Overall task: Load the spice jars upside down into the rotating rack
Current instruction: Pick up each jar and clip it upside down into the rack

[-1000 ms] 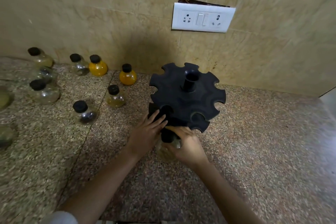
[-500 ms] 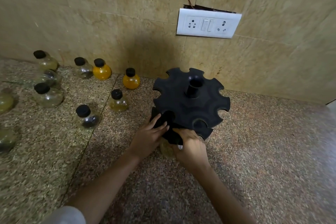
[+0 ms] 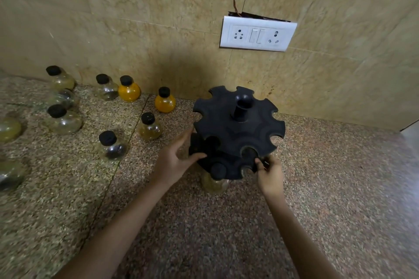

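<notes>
Our left hand [image 3: 174,163] is spread, thumb and fingers touching the left edge of the black rotating rack [image 3: 238,129], apparently at its lower tier. Our right hand [image 3: 269,171] has its fingers curled and pinching the rack's lower rim on the right side. We see one jar [image 3: 215,182] sitting at the front of the lower tier, its black cap in a notch and its clear body with pale yellowish contents just below it, by the speckled surface [image 3: 317,188]; whether it hangs or stands we cannot tell.

To the left stand more capped jars, well apart from the rack. We count two with bright orange powder [image 3: 129,92] [image 3: 165,103], one with olive-yellow contents [image 3: 149,129], one holding something dark [image 3: 112,148], and several nearly clear ones [image 3: 64,120] toward the wall and left edge. All stand upright, caps on top. A white switchboard [image 3: 257,35] is on the tiled wall behind.
</notes>
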